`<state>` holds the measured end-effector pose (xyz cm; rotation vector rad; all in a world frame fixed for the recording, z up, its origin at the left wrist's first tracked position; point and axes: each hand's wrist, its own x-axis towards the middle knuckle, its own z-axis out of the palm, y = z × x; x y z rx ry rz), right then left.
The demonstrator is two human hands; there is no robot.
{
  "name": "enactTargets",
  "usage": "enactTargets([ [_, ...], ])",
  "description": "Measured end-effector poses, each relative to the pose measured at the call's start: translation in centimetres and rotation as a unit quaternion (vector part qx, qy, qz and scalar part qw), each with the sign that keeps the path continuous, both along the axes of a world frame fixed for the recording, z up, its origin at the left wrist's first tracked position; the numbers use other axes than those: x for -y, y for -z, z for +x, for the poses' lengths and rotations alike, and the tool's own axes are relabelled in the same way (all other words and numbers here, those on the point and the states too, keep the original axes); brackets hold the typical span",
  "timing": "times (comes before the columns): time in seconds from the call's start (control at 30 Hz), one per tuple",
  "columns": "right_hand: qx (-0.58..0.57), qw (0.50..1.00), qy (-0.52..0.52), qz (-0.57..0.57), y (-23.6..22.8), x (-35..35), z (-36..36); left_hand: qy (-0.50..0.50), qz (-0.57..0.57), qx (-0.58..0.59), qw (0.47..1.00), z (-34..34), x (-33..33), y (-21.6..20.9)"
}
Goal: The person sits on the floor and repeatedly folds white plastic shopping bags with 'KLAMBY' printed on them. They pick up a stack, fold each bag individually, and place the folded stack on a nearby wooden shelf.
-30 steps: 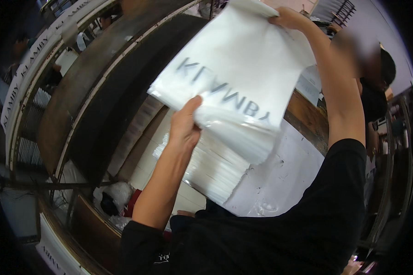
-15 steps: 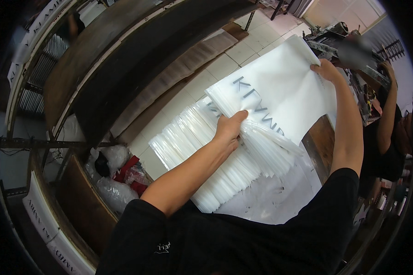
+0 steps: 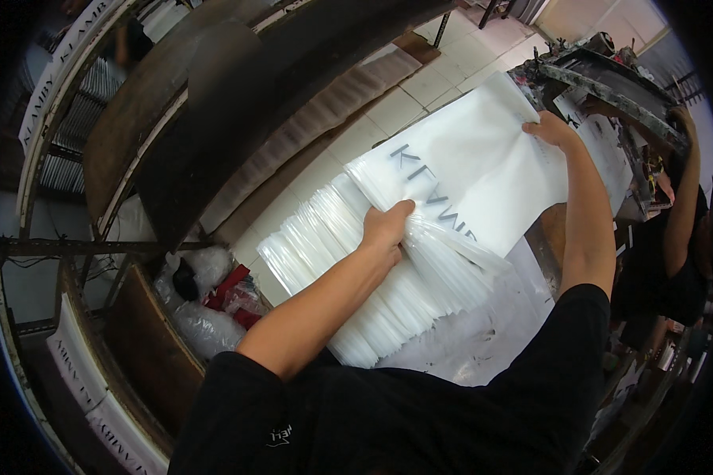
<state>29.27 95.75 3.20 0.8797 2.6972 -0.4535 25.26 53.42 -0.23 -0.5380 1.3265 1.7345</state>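
A thick row of white translucent plastic bags (image 3: pixel 325 229) lies overlapped on the table in front of me. My left hand (image 3: pixel 386 231) is closed on the edges of several bags at the near right end of the row, thumb on top. Stretched out to the right is a white plastic bag (image 3: pixel 483 142) with dark printed letters. Its far right end is pinched in my right hand (image 3: pixel 548 131), and creases run from that grip. The fingers under the bags are hidden.
A pale, stained table surface (image 3: pixel 483 340) shows beside the row. At the right, another person's hand (image 3: pixel 681 119) holds a dark printing frame (image 3: pixel 610 79). Dark shelves (image 3: pixel 238 87) stand at the left, with clear plastic and red scraps (image 3: pixel 222 293) below.
Both my hands have shifted slightly left with the bag stretched between them. At the right, the other person's printing frame now stands raised, with a white printed sheet visible beneath.
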Motion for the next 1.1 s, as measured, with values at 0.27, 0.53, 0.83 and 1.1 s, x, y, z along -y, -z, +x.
enactTargets([
  [0.27,-0.034,0.996,-0.046,0.066,5.1,-2.3,0.1,-0.012,-0.053,-0.040,0.998,0.1,-0.9,1.5],
  [0.53,0.053,0.997,-0.034,0.046,3.4,0.0,-2.1,-0.006,0.017,-0.061,0.998,-0.6,0.5,3.5],
  [0.83,0.037,0.998,-0.025,0.046,5.6,-2.1,-0.3,0.064,-0.083,-0.054,0.993,0.1,-0.8,0.7],
  [1.1,0.069,0.998,-0.001,0.010,3.9,-0.3,-1.3,0.053,-0.094,-0.041,0.993,-0.3,-0.7,1.2],
])
